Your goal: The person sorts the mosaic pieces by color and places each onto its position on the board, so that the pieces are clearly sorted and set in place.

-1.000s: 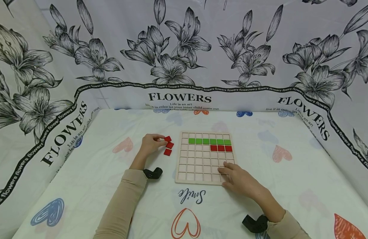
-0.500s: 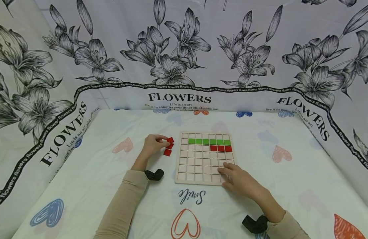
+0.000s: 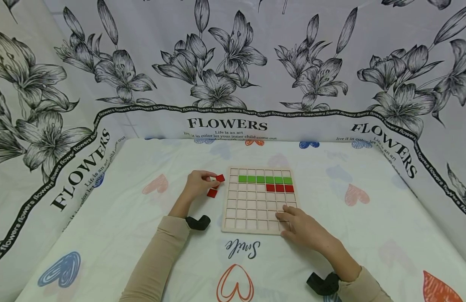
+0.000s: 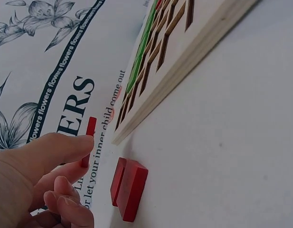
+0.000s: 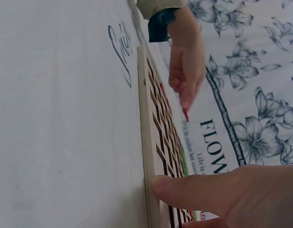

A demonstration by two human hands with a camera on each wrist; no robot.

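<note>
My left hand (image 3: 198, 183) pinches a red square tile (image 3: 220, 178) between thumb and forefinger, just left of the wooden grid board (image 3: 242, 204). The left wrist view shows this held tile (image 4: 91, 126) edge-on, raised off the cloth. Below the hand lie two more red tiles (image 4: 133, 190), touching or nearly so; the head view partly hides one. On the board, a row of green tiles (image 3: 251, 179) sits in the second row of cells, with three red tiles (image 3: 280, 188) under its right end. My right hand (image 3: 306, 226) rests on the board's near right corner, thumb at its edge.
A white cloth with printed hearts (image 3: 234, 282) covers the table. Flower-printed fabric (image 3: 233, 67) stands behind it and along both sides. Black wrist-worn devices (image 3: 198, 222) sit on both forearms, close above the cloth.
My left hand has moved slightly right with the pinched red tile, toward the board's left edge, and now partly covers a tile on the cloth. My right hand stays still.
</note>
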